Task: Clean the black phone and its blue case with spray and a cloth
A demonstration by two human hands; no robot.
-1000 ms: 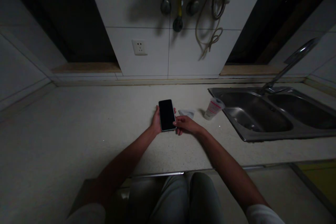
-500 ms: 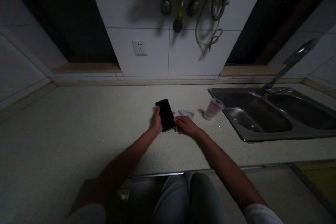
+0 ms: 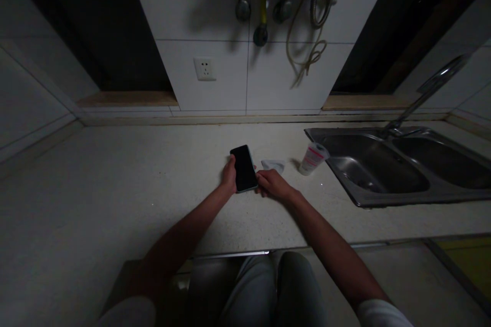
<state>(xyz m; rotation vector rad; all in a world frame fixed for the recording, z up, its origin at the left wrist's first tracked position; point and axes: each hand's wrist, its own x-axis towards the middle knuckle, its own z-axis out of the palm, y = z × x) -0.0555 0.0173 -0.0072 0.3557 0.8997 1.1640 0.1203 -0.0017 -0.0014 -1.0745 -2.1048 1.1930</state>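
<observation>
A black smartphone with a dark screen is held face up above the counter, slightly tilted. My left hand wraps its left side, thumb along the edge; a fingertip shows past the right edge. At the lower right edge of the phone is my right hand, fingers curled and closed against it; its inner fingertips are hidden. Just beyond that hand lies a crumpled whitish piece, perhaps tissue or wrapper. Farther right, a clear plastic cup with pink print stands leaning in view.
A double steel sink with a curved faucet is set into the pale counter on the right. On the tiled wall are a socket, hoses and pipe ends, and a tied cord.
The phone has turned a little more upright and shifted slightly right, with my left hand along with it. My right hand stays at its lower right edge.
</observation>
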